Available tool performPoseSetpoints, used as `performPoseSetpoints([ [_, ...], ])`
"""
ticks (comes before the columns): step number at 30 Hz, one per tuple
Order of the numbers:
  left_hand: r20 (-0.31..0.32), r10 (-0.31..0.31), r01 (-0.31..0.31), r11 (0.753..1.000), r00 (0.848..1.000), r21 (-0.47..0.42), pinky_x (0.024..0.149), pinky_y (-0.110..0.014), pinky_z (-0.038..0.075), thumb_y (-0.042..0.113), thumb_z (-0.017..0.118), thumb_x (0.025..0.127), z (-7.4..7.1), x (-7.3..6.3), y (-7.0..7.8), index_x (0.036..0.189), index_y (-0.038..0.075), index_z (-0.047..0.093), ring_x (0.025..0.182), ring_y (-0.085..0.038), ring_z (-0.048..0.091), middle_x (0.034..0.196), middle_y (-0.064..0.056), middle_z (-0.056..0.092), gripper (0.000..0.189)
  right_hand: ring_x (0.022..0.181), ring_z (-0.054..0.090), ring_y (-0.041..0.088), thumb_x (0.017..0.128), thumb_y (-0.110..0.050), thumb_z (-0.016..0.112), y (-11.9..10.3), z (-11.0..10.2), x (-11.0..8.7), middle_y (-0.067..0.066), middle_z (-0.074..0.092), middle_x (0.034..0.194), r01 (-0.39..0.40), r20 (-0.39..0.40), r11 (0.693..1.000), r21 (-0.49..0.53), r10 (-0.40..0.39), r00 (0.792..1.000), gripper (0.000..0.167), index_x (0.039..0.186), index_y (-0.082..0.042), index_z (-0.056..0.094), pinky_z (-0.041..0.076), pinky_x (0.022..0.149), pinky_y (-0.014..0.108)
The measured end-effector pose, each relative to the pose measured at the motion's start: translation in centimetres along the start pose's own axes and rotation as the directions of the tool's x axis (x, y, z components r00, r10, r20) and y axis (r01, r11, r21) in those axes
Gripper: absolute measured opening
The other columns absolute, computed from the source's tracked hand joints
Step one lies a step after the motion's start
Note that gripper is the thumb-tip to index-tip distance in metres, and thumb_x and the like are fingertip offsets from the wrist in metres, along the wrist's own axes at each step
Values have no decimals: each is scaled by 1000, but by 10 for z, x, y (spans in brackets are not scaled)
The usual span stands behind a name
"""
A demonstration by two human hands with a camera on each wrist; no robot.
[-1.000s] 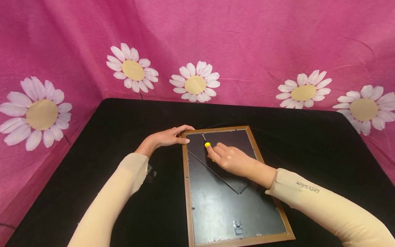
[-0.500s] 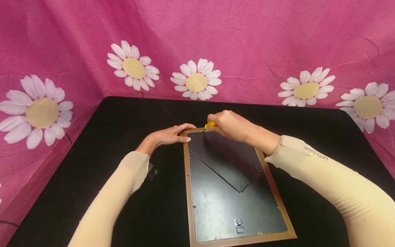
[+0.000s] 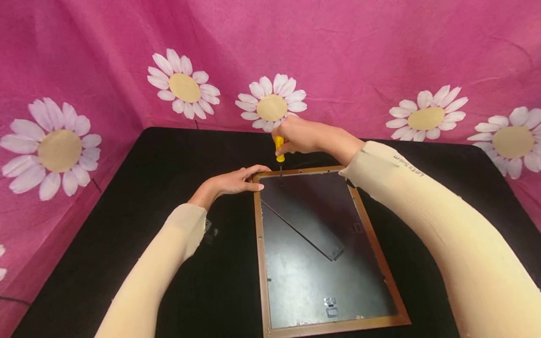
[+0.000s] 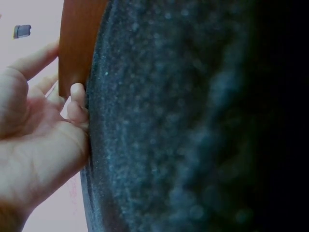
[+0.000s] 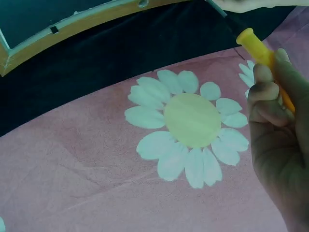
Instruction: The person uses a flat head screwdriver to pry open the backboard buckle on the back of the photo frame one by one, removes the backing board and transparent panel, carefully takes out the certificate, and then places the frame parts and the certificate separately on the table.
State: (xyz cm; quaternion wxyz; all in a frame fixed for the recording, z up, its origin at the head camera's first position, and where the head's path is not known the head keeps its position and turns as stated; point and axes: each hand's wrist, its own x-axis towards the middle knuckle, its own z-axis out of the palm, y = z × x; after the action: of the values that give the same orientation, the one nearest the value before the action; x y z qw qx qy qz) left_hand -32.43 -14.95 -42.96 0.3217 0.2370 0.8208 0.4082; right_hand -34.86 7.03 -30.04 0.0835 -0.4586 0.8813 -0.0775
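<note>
A picture frame (image 3: 263, 263) with a brown wooden rim lies face down on the black-covered table, its dark backing board (image 3: 304, 291) facing up. My left hand (image 3: 232, 183) holds its far left corner, thumb on top and fingers at the outer edge; in the left wrist view my left hand (image 4: 43, 121) is around the frame's brown side (image 4: 79, 43). My right hand (image 3: 302, 136) grips a yellow-handled screwdriver (image 3: 280, 146), nearly upright, its shaft down at the frame's far edge. In the right wrist view, fingers and thumb wrap the screwdriver's yellow handle (image 5: 258, 48); its tip is cut off.
A dark stand leg (image 3: 317, 234) lies diagonally across the backing board. A metal hanger (image 3: 331, 307) sits near its close edge, and small dark tabs line the rim. Black cloth (image 3: 203, 155) covers the table. Behind it hangs a pink curtain (image 3: 346, 61) with daisies.
My right hand has moved up and away past the frame's far edge, swinging the screwdriver from lying low over the board to nearly upright. My left hand stays at the corner.
</note>
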Motion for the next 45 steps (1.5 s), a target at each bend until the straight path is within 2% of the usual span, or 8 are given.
performPoseSetpoints([
  [7,14,-10,10,999,1000,-38,117,-56,30,24,56,98,-3,4,1,149,18,30,134,-32,32,144,-14,35,57,66,66,21,83,-18,77,-4,4,2,13,70,82,-13,-14,1000,3,13,1000,24,91,1,67,59,71,31],
  [10,4,-20,20,999,1000,-29,112,-51,37,23,57,98,-4,4,1,146,18,33,124,-30,41,136,-12,40,54,66,63,21,84,-16,77,-2,12,-6,12,70,80,12,-72,1000,20,-10,997,20,88,1,67,57,69,32],
  [13,0,-40,40,999,999,-4,95,-38,46,24,57,98,-5,3,1,145,19,34,106,-25,48,123,-10,44,53,63,59,16,85,-15,76,2,21,-23,9,70,77,54,-151,998,35,-49,987,17,87,-1,67,56,66,29],
  [18,-21,-35,35,999,999,2,72,-27,42,22,58,98,-4,2,1,144,18,38,83,-20,47,105,-7,45,51,59,59,12,80,-15,79,6,28,-66,7,72,77,91,-336,994,66,-64,940,18,88,-3,69,55,59,25],
  [23,-56,7,-6,1000,998,18,70,-27,42,20,59,97,-2,2,3,145,12,41,76,-17,46,97,-6,45,51,61,55,9,78,-14,82,3,42,-106,6,74,84,50,-408,987,150,16,913,23,96,-5,72,47,53,17],
  [28,-63,15,-14,1000,998,23,72,-27,43,21,60,97,-1,6,4,145,11,42,78,-19,47,102,-9,48,52,66,58,7,77,-14,82,-11,68,-130,6,76,95,86,-437,968,237,27,899,30,105,-6,74,46,51,17],
  [35,-68,9,-8,1000,998,25,80,-28,47,23,61,96,0,13,11,146,14,42,91,-22,50,129,-12,47,54,80,69,12,75,-6,83,-18,92,-140,6,77,98,152,-504,963,220,-22,864,33,107,-7,75,55,63,21],
  [45,-58,55,-52,998,997,43,75,-26,45,22,60,96,2,22,22,146,12,42,74,-16,48,121,-12,49,53,70,62,9,70,-2,85,-22,100,-143,7,76,93,238,-536,963,124,-137,833,40,108,-5,74,48,57,12],
])
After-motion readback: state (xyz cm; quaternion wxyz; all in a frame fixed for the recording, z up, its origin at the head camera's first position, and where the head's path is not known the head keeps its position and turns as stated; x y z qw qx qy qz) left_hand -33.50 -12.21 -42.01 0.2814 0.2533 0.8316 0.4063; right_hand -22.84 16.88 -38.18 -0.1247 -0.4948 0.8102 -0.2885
